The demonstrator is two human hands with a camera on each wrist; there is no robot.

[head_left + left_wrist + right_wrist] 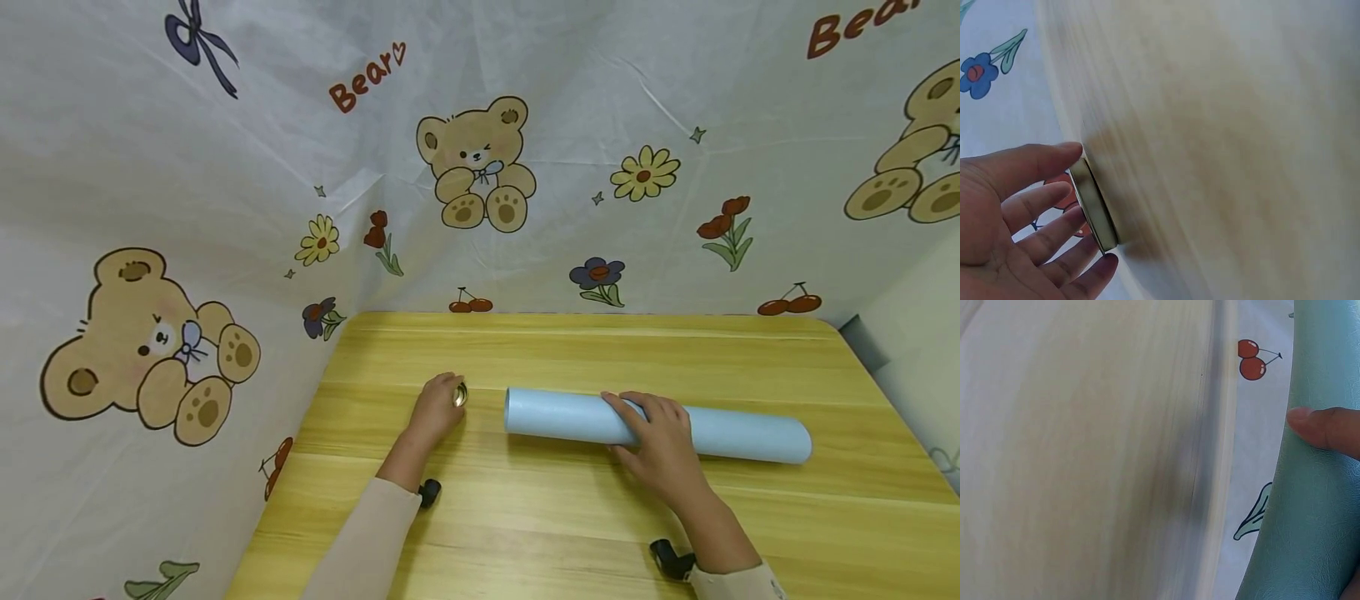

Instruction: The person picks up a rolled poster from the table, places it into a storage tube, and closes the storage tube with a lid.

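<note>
My left hand (437,408) pinches a small round gold lid (460,395) on edge between thumb and fingers. The left wrist view shows the gold lid (1097,206) side-on, with a thin lip and a deeper rim, close to the wood. To its right, a long light blue tube (570,415) lies roughly crosswise over the table, its left end facing the lid with a space between. My right hand (660,437) grips the tube around its middle, thumb on the near side and fingers over the top. Textured skin covers the blue tube (1310,519) in the right wrist view.
The wooden table (525,533) has rounded far corners. White cloth (562,67) printed with bears and flowers hangs behind it and along the left. Black wrist mounts (670,560) show at both wrists.
</note>
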